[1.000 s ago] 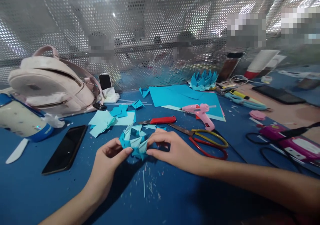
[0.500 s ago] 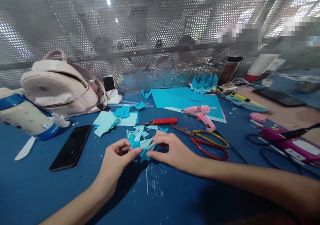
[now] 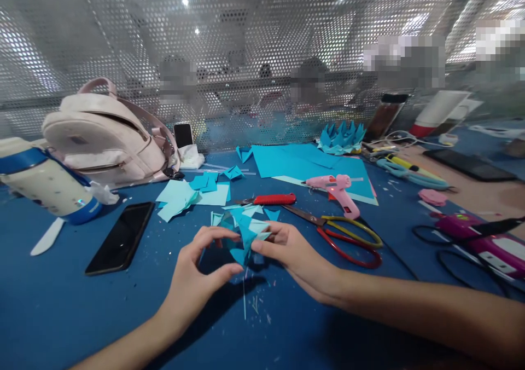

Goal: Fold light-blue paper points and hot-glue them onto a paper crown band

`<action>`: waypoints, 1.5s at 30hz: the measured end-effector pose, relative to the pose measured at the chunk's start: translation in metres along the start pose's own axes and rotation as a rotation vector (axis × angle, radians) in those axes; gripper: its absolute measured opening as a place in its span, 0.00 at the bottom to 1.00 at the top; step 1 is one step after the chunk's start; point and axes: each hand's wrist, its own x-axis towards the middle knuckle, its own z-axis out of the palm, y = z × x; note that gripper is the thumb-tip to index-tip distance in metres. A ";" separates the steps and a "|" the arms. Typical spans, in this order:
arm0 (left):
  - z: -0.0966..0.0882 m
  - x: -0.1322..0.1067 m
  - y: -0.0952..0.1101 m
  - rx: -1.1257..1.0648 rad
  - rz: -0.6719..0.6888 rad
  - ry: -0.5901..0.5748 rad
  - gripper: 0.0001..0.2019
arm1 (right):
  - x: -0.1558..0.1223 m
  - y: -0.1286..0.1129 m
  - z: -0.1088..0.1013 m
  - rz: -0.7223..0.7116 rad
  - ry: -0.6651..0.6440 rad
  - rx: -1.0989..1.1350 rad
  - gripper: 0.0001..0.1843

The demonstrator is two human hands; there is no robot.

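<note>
A blue and pale-blue folded-paper piece [image 3: 246, 237] with pointed tips is pinched in my right hand [image 3: 293, 252], thumb in front and fingers behind. My left hand [image 3: 200, 269] is at the piece's left side, thumb and fingers spread apart; whether a fingertip touches the paper I cannot tell. Just beyond the hands lie loose light-blue paper bits [image 3: 246, 210] and a red-handled cutter [image 3: 274, 199]. Scissors [image 3: 328, 225] with one yellow and one red loop rest to the right, close to a pink glue gun [image 3: 334, 189].
Blue paper sheets [image 3: 283, 162] and a folded-paper crown shape [image 3: 341, 138] lie at the back. A phone [image 3: 121, 238], a bottle [image 3: 53, 184] and a pale backpack [image 3: 98, 137] stand or lie leftward. On the right is a purple power strip [image 3: 484, 244] with black cables. A perforated metal screen [image 3: 254, 41] bounds the table.
My left thumb and fingers have opened away from the paper piece. The piece has turned and tilted in my right hand. The whole view has shifted slightly.
</note>
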 end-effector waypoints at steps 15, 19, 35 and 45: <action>-0.006 -0.005 0.006 0.366 0.378 -0.023 0.06 | 0.000 0.012 -0.006 0.080 -0.016 -0.061 0.17; -0.011 -0.010 0.006 0.491 0.512 0.009 0.08 | 0.001 0.011 -0.009 -0.071 -0.132 -0.231 0.15; -0.011 -0.015 0.000 0.493 0.577 -0.019 0.11 | -0.004 0.012 -0.019 -0.378 -0.295 -0.643 0.10; 0.002 -0.016 -0.001 0.471 0.608 0.080 0.25 | -0.003 0.009 -0.021 -0.386 -0.487 -0.719 0.16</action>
